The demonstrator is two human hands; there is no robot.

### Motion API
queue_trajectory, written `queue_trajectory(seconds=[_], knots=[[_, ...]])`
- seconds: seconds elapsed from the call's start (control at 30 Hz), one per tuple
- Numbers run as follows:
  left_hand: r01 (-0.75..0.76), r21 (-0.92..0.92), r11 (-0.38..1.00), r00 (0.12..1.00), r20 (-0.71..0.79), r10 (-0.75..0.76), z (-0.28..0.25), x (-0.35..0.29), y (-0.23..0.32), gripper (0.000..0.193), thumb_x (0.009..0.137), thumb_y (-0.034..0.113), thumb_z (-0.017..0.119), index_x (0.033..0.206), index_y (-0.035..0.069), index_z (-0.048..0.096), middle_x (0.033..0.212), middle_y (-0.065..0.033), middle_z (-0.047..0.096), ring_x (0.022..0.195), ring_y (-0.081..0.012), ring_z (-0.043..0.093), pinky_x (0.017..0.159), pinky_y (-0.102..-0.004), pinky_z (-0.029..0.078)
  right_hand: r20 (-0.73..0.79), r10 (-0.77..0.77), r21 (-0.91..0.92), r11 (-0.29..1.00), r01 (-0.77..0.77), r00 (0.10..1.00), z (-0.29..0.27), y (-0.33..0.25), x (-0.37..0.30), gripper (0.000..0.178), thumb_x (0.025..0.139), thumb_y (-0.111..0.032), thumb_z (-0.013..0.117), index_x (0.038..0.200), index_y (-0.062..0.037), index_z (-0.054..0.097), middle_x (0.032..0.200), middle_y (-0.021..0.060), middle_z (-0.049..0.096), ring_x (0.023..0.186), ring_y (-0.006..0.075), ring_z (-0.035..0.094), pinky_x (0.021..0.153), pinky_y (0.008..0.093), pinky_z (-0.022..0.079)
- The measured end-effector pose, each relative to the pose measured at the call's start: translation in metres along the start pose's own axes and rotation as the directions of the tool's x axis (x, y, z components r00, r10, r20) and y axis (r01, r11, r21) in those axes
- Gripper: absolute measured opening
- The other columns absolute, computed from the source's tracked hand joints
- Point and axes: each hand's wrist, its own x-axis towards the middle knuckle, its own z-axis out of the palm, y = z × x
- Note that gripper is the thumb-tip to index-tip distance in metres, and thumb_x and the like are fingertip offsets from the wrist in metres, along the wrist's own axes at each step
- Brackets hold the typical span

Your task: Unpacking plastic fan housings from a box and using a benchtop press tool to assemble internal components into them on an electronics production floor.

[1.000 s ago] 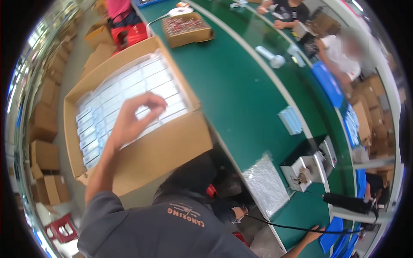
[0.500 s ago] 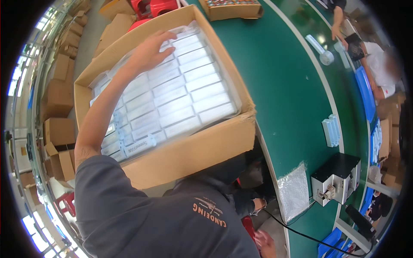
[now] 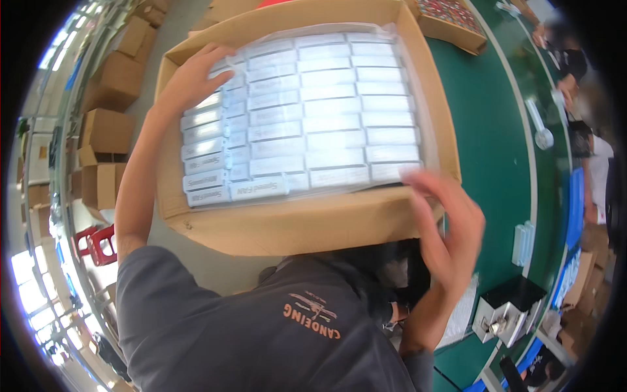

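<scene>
A big open cardboard box [image 3: 294, 225] fills the middle of the view, packed with rows of small white packs [image 3: 307, 117] under a clear plastic liner. My left hand [image 3: 192, 75] rests on the box's left rim, fingers over the edge onto the liner. My right hand [image 3: 444, 222] is blurred and pressed flat against the box's near right corner, fingers spread. Neither hand closes around anything that I can make out.
A long green table [image 3: 496, 137] runs along the right, with a smaller box of red items [image 3: 450, 19], a white cylinder [image 3: 539, 124] and a small black-and-white machine [image 3: 503, 313]. Other people sit at the far right. Stacked cardboard boxes [image 3: 104, 137] line the floor on the left.
The box has come closer and now fills the view. My left hand went from raised above it to its left rim. My right hand has come up to the near right corner.
</scene>
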Motion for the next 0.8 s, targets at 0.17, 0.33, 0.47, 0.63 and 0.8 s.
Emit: queue_trajectory(seconds=[0.17,0.33,0.47,0.63,0.8], knots=[[-0.081,-0.144,0.986,0.989,0.112,0.097,0.012,0.007,0.039,0.047,0.099,0.019,0.065,0.144,0.011,0.054,0.147,-0.0121,0.055,0.135,-0.0320,0.054,0.112,-0.0418,0.043,0.235,0.236,-0.610,0.791,-0.047,0.943,0.037,0.038,0.042,0.048,0.095,-0.015,0.067,0.129,0.0120,0.048,0.131,0.0372,0.055,0.117,0.0531,0.060,0.097,0.0496,0.054],[-0.414,-0.140,0.900,0.904,0.057,0.424,0.057,0.052,0.106,0.060,0.100,0.026,0.064,0.154,0.015,0.043,0.157,-0.0163,0.044,0.141,-0.0350,0.047,0.115,-0.0451,0.041,0.223,0.247,-0.686,0.727,-0.028,0.943,0.044,0.049,0.049,0.049,0.095,-0.020,0.066,0.126,0.0134,0.048,0.125,0.0403,0.055,0.115,0.0549,0.059,0.096,0.0495,0.054],[-0.510,-0.166,0.844,0.853,0.027,0.521,0.098,0.070,0.121,0.059,0.101,0.031,0.062,0.155,0.015,0.043,0.159,-0.0201,0.041,0.145,-0.0369,0.041,0.119,-0.0469,0.038,0.294,0.334,-0.589,0.801,-0.106,0.895,0.043,0.040,0.055,0.042,0.096,-0.022,0.066,0.121,0.0084,0.054,0.121,0.0352,0.059,0.113,0.0476,0.063,0.090,0.0499,0.056],[-0.580,-0.059,0.813,0.809,-0.157,0.566,0.117,0.063,0.123,0.046,0.100,0.030,0.065,0.143,0.015,0.059,0.155,-0.0140,0.049,0.140,-0.0343,0.049,0.117,-0.0470,0.040,0.109,0.247,-0.509,0.846,-0.160,0.963,0.040,0.038,0.050,0.036,0.095,-0.021,0.066,0.117,0.0059,0.057,0.121,0.0308,0.060,0.112,0.0443,0.065,0.089,0.0499,0.056],[-0.583,-0.240,0.777,0.812,-0.221,0.541,0.111,0.064,0.130,0.024,0.093,0.021,0.073,0.116,0.012,0.074,0.125,-0.0053,0.073,0.109,-0.0276,0.070,0.094,-0.0382,0.057,0.024,0.057,-0.539,0.841,-0.035,0.998,0.043,0.042,0.052,0.035,0.095,-0.019,0.068,0.116,0.0058,0.057,0.132,0.0328,0.055,0.119,0.0470,0.060,0.094,0.0488,0.055]])
